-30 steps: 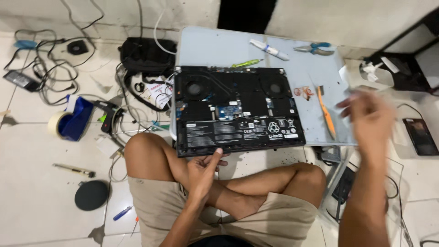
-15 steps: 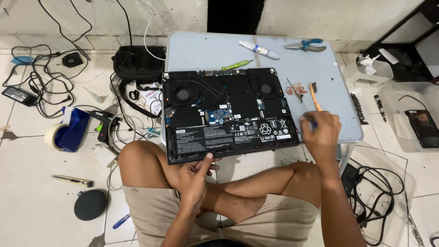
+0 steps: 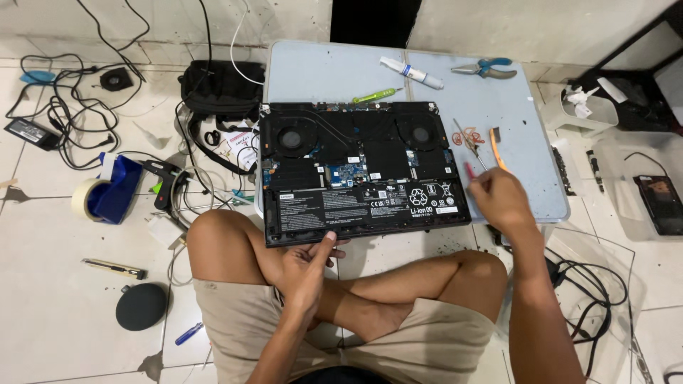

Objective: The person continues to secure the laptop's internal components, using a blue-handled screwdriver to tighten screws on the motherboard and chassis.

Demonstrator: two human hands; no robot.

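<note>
An open black laptop (image 3: pixel 359 174) lies bottom up, cover off, on a pale blue table (image 3: pixel 526 185), showing two fans, the board and a battery. My left hand (image 3: pixel 306 267) rests at its front edge, with the thumb touching the edge and nothing in the fingers. My right hand (image 3: pixel 501 199) is just off the laptop's right side, closed around an orange-handled brush (image 3: pixel 496 151) whose dark bristles point away from me. A small pink tip (image 3: pixel 469 171) shows by the fingers. I sit cross-legged at the table's near side.
On the table lie a green screwdriver (image 3: pixel 377 94), a white tube (image 3: pixel 411 72), blue-handled pliers (image 3: pixel 485 68) and thin tweezers (image 3: pixel 468 139). Left on the floor are a black bag (image 3: pixel 217 89), glue gun (image 3: pixel 167 178), tape dispenser (image 3: pixel 107 192), cables and a black disc (image 3: pixel 141 306).
My right hand came down from the right with the orange brush and now sits lower, beside the laptop's right edge. My left hand has stayed at the front edge.
</note>
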